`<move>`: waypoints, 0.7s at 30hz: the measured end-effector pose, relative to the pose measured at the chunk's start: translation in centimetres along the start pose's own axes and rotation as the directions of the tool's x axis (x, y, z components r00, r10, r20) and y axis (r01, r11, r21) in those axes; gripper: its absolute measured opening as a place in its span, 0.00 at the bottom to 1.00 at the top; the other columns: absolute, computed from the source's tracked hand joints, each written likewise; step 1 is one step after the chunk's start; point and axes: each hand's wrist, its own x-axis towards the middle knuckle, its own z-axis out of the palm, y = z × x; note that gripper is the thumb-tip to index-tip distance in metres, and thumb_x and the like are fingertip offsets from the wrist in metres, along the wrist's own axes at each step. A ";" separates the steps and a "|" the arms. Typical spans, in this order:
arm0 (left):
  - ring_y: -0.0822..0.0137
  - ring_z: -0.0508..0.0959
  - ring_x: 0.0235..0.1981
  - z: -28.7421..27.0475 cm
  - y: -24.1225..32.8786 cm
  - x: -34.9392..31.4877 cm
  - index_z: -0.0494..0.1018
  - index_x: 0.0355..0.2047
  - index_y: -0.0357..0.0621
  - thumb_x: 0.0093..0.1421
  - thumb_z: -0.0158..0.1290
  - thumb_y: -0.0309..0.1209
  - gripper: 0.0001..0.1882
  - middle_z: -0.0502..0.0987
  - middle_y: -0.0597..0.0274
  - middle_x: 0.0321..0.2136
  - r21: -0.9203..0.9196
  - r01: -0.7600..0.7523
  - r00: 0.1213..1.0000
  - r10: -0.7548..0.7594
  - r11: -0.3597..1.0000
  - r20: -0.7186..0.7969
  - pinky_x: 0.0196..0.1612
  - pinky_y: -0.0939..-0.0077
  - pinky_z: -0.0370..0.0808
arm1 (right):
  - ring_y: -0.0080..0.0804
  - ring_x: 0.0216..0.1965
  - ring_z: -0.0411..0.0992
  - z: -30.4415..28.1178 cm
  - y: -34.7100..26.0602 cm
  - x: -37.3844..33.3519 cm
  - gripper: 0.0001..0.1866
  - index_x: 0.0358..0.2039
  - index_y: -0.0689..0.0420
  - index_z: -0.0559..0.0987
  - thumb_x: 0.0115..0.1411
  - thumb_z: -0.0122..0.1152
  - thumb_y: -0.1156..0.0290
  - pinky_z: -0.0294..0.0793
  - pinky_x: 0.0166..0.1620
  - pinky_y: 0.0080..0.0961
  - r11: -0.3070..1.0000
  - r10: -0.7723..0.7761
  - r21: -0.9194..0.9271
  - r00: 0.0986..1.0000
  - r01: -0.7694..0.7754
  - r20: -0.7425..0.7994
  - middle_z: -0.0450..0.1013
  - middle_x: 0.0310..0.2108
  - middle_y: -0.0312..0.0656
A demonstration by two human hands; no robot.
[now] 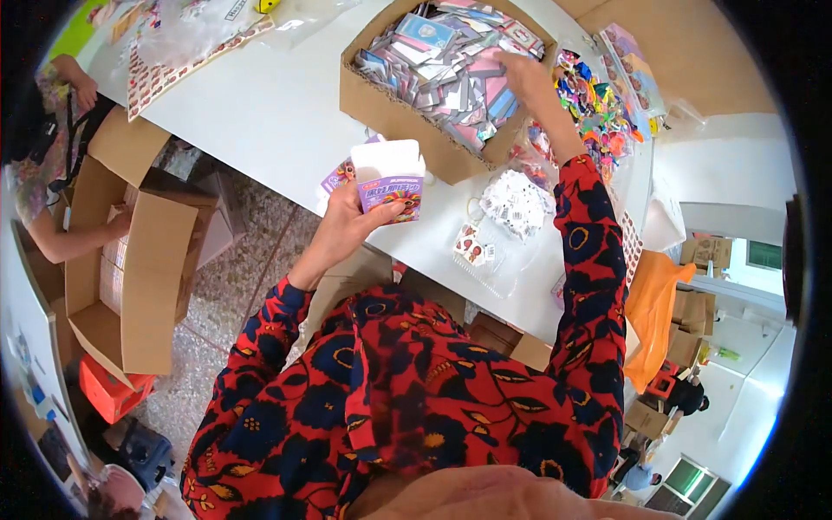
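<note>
Small purple-and-white carton [390, 180], its top flaps standing open, sits in the left hand [347, 227] near the centre of the view, held upright just above the near edge of the white table [286, 113]. Keeping the mouth upward looks like a way to leave it ready to take something in. The grip of that hand is closed round the carton's lower half, thumb across the printed front, fingers behind; the forearm rises from six o'clock in a red-and-navy flowered sleeve, elbow bent.

At one o'clock from the carton, the right hand [527, 74] reaches into a large brown cardboard box [407, 117] heaped with flat pastel packets [451, 61]. That arm is stretched nearly straight, palm down, fingers curled among the packets; whether they have pinched one I cannot tell.

Beyond the box, at two o'clock, lies a pile of bright coloured trinkets [598, 104]. At nine o'clock another person's hand [117, 224] rests inside an open shipping carton [130, 269] on the floor.
</note>
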 end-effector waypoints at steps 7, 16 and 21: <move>0.78 0.74 0.33 1.9 0.7 0.4 0.73 0.41 0.34 0.55 0.58 0.29 0.14 0.78 0.64 0.32 0.104 -0.067 0.992 0.056 0.992 0.109 0.37 0.81 0.72 | 0.18 0.34 0.72 -8.4 -3.0 -5.6 0.11 0.40 0.62 0.76 0.57 0.57 0.72 0.71 0.38 0.21 0.580 0.444 0.795 0.887 -0.179 -0.124 0.76 0.32 0.34; 0.79 0.74 0.32 5.2 0.9 -0.9 0.73 0.42 0.35 0.55 0.58 0.31 0.17 0.79 0.62 0.31 0.217 -0.115 0.969 0.061 0.969 0.241 0.35 0.81 0.72 | 0.27 0.42 0.72 -13.7 -14.3 -16.1 0.18 0.46 0.63 0.72 0.53 0.56 0.85 0.70 0.47 0.23 -0.025 0.337 0.999 0.941 0.036 -0.026 0.75 0.40 0.43; 0.79 0.73 0.30 6.7 0.9 -1.8 0.74 0.41 0.37 0.55 0.59 0.32 0.16 0.79 0.63 0.31 0.220 -0.184 0.963 0.131 0.958 0.235 0.33 0.80 0.71 | 0.22 0.40 0.70 -14.5 -17.1 -18.3 0.13 0.40 0.63 0.73 0.53 0.60 0.80 0.70 0.45 0.19 0.474 0.322 0.877 0.942 -0.078 -0.091 0.74 0.37 0.39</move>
